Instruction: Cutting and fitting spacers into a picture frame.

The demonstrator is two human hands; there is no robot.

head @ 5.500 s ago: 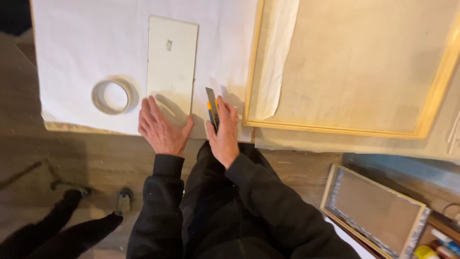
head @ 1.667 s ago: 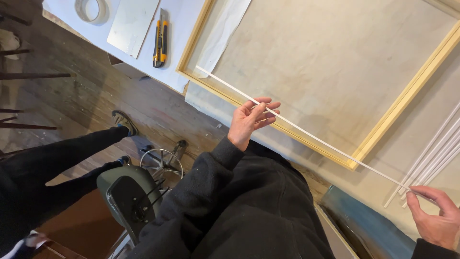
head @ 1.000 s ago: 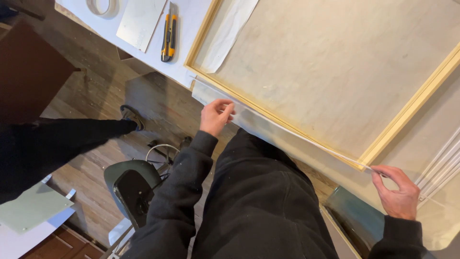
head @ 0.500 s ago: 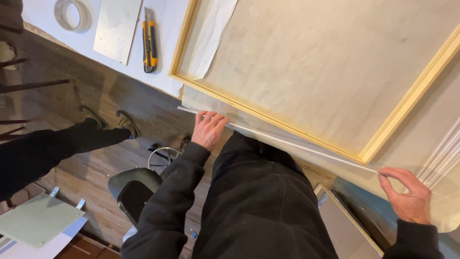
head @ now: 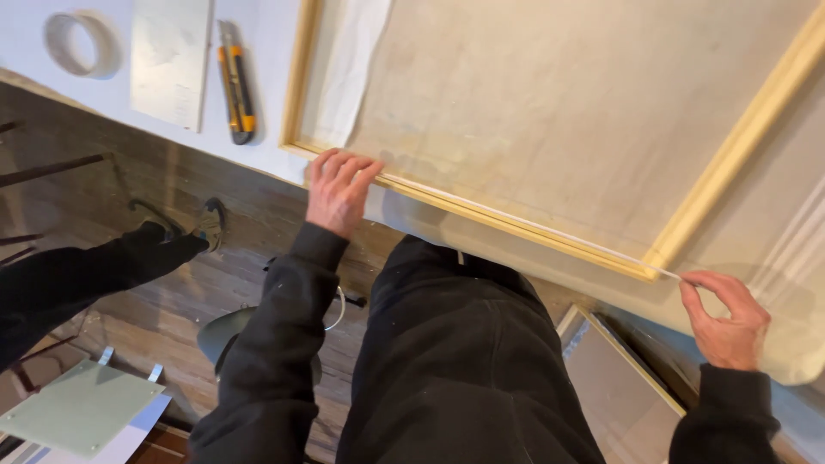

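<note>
Along the near edge of the wooden frame (head: 516, 225), a thin white strip (head: 533, 227) lies stretched on the lower rail, running from the left hand (head: 337, 191) to the right hand (head: 729, 316). Left hand is flat, fingers together and extended, pressing the strip's left end down onto the rail near the frame's lower left corner. Right hand sits just past the frame's lower right corner, thumb and forefinger pinched on the strip's other end, remaining fingers curled in. Frame holds a beige canvas (head: 567, 120) and rests on a table covered in white paper (head: 266, 51). A loose white sheet (head: 357, 69) lies over the frame's left side. On the paper left of the frame: a yellow and black utility knife (head: 236, 82), a pale rectangular panel (head: 172, 60), a roll of tape (head: 83, 43). Person wears dark sleeves. Below, wood floor, a round stool (head: 228, 335) and a green board (head: 82, 417).
</note>
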